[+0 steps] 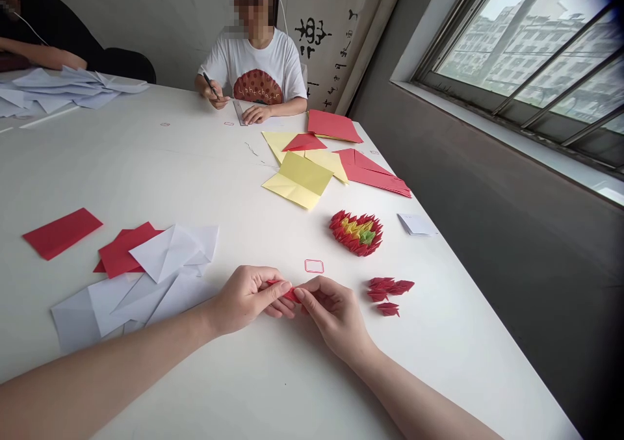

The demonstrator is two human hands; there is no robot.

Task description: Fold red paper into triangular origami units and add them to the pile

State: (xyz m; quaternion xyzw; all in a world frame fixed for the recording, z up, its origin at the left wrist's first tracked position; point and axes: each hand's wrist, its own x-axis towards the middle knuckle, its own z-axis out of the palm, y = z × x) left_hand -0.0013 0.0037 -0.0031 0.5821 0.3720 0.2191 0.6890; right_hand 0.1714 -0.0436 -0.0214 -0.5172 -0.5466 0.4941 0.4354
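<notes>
Between my two hands, just above the white table, is a small folded piece of red paper (289, 294). My left hand (251, 300) pinches its left end between thumb and fingers. The right end is pinched by the thumb and forefinger of my right hand (334, 310). Much of the paper is hidden by my fingers. Right of my hands lie several small pointed red folded pieces (385, 288). Beyond them sits a ring-like cluster of folded pieces (357, 233), red outside with yellow and green within.
White paper sheets (170, 297) and red sheets (63, 232) lie to the left. Yellow paper (299, 180) and red paper (334, 126) are farther back, a folded white paper (416, 224) near the right edge. Across the table (146, 160) a person (268, 69) holds a pen; another sits far left.
</notes>
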